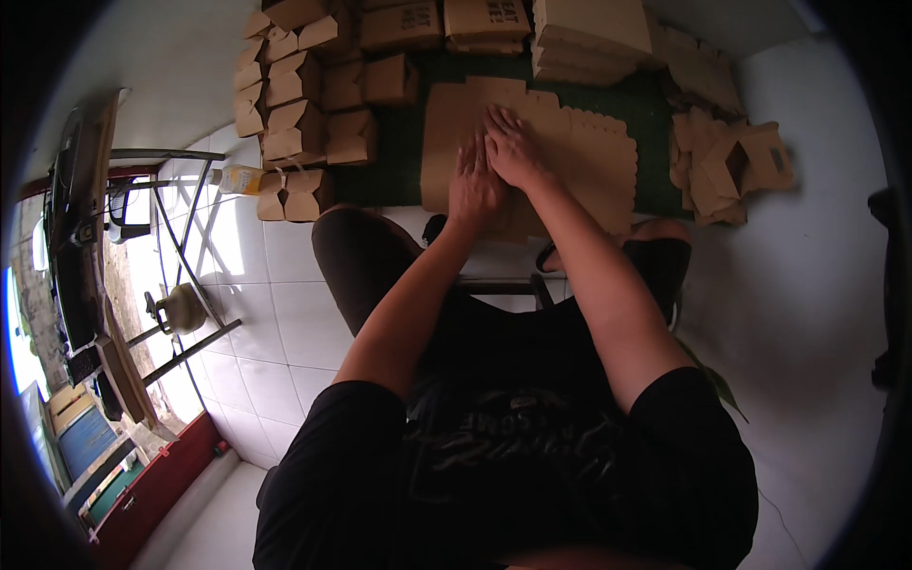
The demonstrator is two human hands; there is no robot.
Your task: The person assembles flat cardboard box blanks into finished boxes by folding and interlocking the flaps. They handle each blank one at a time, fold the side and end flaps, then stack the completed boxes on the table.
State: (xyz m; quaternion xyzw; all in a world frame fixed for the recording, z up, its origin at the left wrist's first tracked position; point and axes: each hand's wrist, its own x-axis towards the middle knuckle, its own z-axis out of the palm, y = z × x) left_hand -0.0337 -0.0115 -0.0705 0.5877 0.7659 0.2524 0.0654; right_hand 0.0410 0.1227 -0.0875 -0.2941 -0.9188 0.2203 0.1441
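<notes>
A flat brown cardboard box blank [579, 171] with a scalloped right edge lies on a green mat [394, 171] in front of me. Both my hands rest on its left part, side by side and touching. My left hand [475, 185] lies flat with the fingers stretched away from me. Slightly farther off, my right hand [513, 147] lies flat too, its fingers pointing to the far side. Neither hand grips anything.
Folded small cartons [294, 128] are stacked at the far left, beside a bottle of yellow liquid [237, 180]. Flat blanks pile up [589, 38] at the back. Loose cardboard pieces [731, 166] lie at right. A metal-framed rack [190, 228] stands left.
</notes>
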